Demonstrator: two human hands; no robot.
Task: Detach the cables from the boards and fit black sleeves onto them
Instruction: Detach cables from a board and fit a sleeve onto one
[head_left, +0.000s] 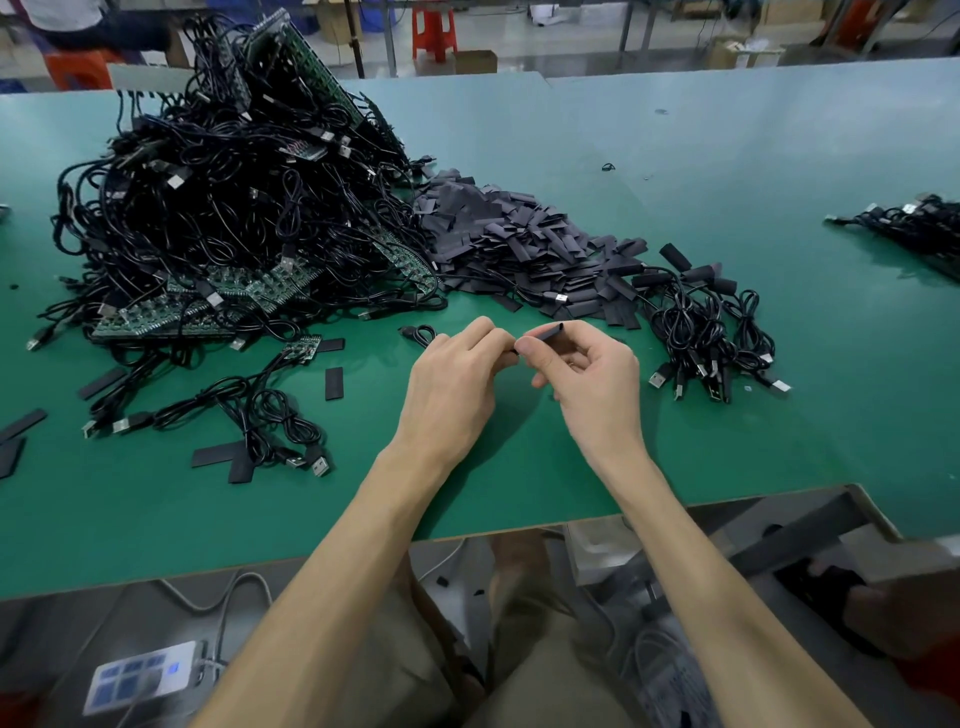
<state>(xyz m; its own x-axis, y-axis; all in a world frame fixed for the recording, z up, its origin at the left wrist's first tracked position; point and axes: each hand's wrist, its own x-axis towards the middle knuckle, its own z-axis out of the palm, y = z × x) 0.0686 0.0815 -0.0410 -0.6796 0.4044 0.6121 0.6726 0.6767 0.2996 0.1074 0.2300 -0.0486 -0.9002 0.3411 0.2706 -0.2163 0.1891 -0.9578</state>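
A green worktable (727, 415) stretches across a factory floor, with stools behind it. Above its near edge the left hand (452, 387) curls its fingers and pinches what looks like the end of a cable (422, 332). The tip is mostly hidden, and the cable's loop shows just beyond the knuckles. The right hand (592, 379) pinches a black sleeve (546, 332) between thumb and forefinger. The sleeve's long axis runs from the left fingertips up and away to the right, with its lower mouth meeting them. The fit probably calls for a push along that line. Farther out lie the sleeve pile (519, 244), the heap of cables and boards (234, 208) at left, and sleeved cables (711, 322) at right.
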